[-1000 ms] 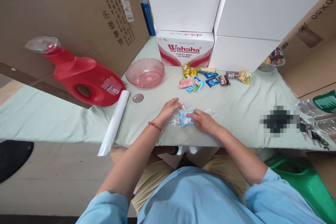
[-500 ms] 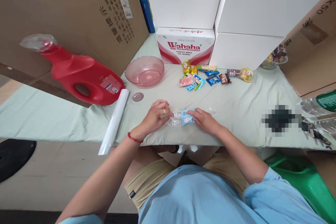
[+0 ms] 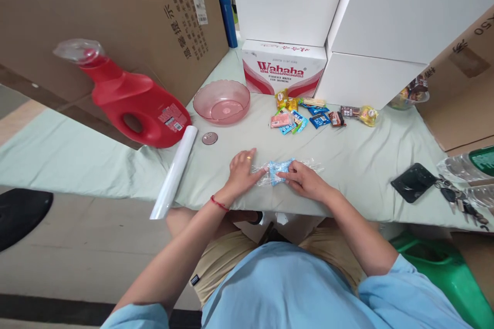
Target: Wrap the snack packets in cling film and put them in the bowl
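A small light-blue snack packet (image 3: pixel 277 175) lies near the table's front edge with crinkled clear plastic film (image 3: pixel 261 177) around it. My right hand (image 3: pixel 305 180) is closed at the packet's right side, bent fingers and thumb pressing on it. My left hand (image 3: pixel 243 170) rests to the left, its fingers stretched out and the thumb touching the film by the packet's left edge. Part of the packet is hidden under my right fingers. Farther back lies a loose group of wrapped snacks, among them a pink packet (image 3: pixel 281 120) and a dark blue one (image 3: pixel 319 120).
A pink bowl (image 3: pixel 222 113), a round tin lid-like disc (image 3: pixel 209 138), a white roll (image 3: pixel 174 172) and a red jug (image 3: pixel 142 108) stand or lie at left. Boxes, including a Wahaba-style water carton (image 3: pixel 283 74), line the back. A black wallet-like item (image 3: pixel 413 182) and keys (image 3: pixel 457 198) lie at right.
My left hand has opened out from bent fingers, its thumb now on the film. My right fingers have curled more at the packet. The whole view has shifted slightly.
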`<move>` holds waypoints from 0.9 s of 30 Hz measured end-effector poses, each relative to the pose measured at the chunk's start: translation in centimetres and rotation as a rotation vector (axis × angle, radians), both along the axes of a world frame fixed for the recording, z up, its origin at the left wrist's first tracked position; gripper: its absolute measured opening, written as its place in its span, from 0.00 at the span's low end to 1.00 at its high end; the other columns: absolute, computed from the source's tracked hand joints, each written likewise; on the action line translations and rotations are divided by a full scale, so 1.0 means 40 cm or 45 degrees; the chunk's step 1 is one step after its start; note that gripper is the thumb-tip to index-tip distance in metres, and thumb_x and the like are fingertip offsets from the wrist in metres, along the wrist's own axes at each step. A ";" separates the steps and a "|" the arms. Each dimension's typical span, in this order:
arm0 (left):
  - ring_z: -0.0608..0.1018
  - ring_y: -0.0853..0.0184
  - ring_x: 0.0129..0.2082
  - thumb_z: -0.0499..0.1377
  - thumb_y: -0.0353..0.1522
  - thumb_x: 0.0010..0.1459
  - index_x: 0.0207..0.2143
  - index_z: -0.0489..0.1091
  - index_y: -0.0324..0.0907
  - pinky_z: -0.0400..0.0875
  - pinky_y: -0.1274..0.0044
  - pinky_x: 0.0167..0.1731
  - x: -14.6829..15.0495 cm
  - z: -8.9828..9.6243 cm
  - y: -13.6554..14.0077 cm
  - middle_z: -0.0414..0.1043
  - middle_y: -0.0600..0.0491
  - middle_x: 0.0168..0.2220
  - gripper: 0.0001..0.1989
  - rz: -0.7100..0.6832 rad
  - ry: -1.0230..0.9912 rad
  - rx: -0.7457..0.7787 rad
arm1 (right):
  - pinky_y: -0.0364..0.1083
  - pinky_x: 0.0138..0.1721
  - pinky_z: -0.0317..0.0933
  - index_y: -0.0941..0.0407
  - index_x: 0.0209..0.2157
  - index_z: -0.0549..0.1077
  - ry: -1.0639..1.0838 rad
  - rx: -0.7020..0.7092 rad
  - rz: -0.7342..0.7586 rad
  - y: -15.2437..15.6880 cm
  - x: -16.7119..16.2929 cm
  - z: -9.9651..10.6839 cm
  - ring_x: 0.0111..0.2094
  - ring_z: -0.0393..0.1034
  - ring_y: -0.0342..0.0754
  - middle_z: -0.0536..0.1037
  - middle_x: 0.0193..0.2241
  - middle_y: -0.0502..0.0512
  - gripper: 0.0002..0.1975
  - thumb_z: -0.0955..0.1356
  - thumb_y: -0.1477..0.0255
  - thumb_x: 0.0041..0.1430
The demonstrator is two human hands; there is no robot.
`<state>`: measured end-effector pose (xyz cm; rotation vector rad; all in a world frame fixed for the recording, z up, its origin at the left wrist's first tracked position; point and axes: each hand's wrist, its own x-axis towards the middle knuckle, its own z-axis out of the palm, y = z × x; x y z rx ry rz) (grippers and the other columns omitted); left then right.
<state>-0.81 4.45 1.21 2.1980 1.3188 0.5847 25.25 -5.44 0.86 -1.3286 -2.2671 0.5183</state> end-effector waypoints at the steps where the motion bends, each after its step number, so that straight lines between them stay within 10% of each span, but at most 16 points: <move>1: 0.70 0.49 0.61 0.64 0.45 0.59 0.51 0.76 0.46 0.59 0.54 0.65 0.011 -0.004 -0.002 0.74 0.44 0.55 0.21 -0.070 0.080 -0.028 | 0.48 0.42 0.64 0.47 0.60 0.77 -0.006 -0.003 -0.003 0.000 -0.002 0.002 0.39 0.66 0.50 0.70 0.41 0.57 0.19 0.64 0.71 0.74; 5: 0.75 0.51 0.55 0.65 0.36 0.55 0.34 0.75 0.46 0.64 0.57 0.61 0.001 -0.002 -0.013 0.78 0.47 0.45 0.05 -0.199 0.171 -0.098 | 0.49 0.44 0.64 0.47 0.61 0.77 -0.045 -0.015 -0.004 -0.007 -0.006 0.012 0.42 0.66 0.51 0.70 0.42 0.57 0.18 0.66 0.69 0.73; 12: 0.74 0.66 0.26 0.65 0.36 0.52 0.39 0.72 0.45 0.68 0.75 0.30 -0.014 0.080 -0.061 0.71 0.60 0.26 0.12 0.051 -0.278 -0.540 | 0.51 0.50 0.64 0.46 0.63 0.75 -0.146 -0.103 -0.079 -0.027 -0.015 0.025 0.46 0.66 0.52 0.70 0.47 0.58 0.22 0.70 0.71 0.69; 19: 0.82 0.68 0.33 0.64 0.34 0.53 0.45 0.68 0.40 0.76 0.74 0.38 0.156 0.118 -0.122 0.80 0.47 0.43 0.16 0.192 -1.092 -1.072 | 0.58 0.55 0.66 0.51 0.61 0.76 -0.140 -0.116 -0.122 -0.045 -0.036 0.037 0.52 0.67 0.59 0.71 0.52 0.63 0.24 0.72 0.74 0.65; 27: 0.74 0.54 0.65 0.52 0.27 0.65 0.33 0.76 0.42 0.72 0.63 0.62 0.213 0.061 -0.148 0.83 0.43 0.45 0.13 -0.233 -0.278 -0.330 | 0.59 0.63 0.66 0.48 0.56 0.80 0.376 -0.245 -0.159 -0.125 0.030 0.028 0.61 0.71 0.57 0.76 0.60 0.60 0.16 0.67 0.66 0.71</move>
